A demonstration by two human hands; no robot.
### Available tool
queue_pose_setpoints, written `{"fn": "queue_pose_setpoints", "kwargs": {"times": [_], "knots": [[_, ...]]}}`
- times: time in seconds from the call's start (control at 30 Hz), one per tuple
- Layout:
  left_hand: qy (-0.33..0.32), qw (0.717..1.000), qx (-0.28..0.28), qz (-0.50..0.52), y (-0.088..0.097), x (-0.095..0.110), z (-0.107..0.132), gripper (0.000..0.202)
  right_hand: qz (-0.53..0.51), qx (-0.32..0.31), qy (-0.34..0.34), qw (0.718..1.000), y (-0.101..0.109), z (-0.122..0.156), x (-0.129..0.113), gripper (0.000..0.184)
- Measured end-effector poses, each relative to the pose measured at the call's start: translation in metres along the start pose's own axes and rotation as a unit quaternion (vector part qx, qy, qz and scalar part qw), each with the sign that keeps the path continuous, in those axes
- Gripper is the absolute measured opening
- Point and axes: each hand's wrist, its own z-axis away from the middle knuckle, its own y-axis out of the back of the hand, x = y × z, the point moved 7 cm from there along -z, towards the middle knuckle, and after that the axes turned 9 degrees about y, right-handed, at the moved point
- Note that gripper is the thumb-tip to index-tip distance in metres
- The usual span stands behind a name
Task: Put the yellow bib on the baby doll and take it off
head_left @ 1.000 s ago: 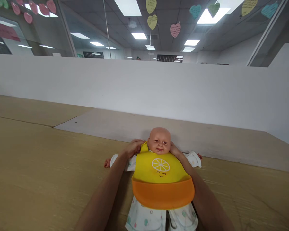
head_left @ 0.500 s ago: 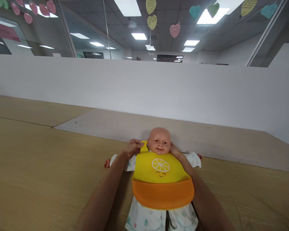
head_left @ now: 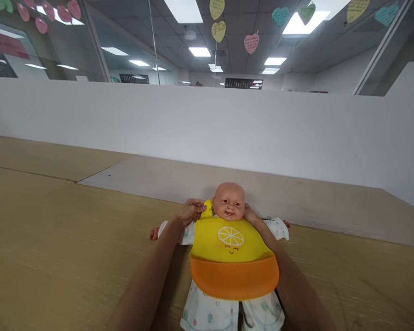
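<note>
A baby doll (head_left: 229,202) in a white patterned outfit (head_left: 209,310) lies on its back, arms spread to both sides. Over its chest is a yellow bib (head_left: 210,241) with a lemon-slice print and an orange catch pocket (head_left: 234,278). Beside the doll's head, my left hand (head_left: 192,210) pinches the bib's yellow neck strap (head_left: 207,209) between thumb and fingers. My right hand (head_left: 250,213) reaches behind the doll's neck on the other side. Its fingers are mostly hidden by the head, so what they hold does not show.
The doll rests on a tan wooden surface (head_left: 72,239). Behind its head a pale grey panel (head_left: 193,172) runs up to a white wall (head_left: 207,124). Glass panes with heart-shaped paper notes (head_left: 251,43) stand above the wall. A small dark thing shows at the far left edge.
The neck strap at my left hand has turned slightly, and its round end no longer faces the camera. Both hands stay in nearly the same place. A small dark thing has appeared at the left edge.
</note>
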Motion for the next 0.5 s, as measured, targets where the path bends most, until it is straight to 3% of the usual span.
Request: {"fn": "queue_pose_setpoints", "kwargs": {"times": [0.3,0.5], "knots": [[-0.033,0.998,0.018,-0.043,0.003,0.002,-0.004,0.016,-0.061,-0.009,-0.021,0.998,-0.003,-0.003,0.008,0.027],[-0.038,0.997,0.051,-0.049,0.010,-0.002,-0.009,0.012,0.011,-0.015,-0.006,1.000,0.001,-0.005,0.012,0.030]]}}
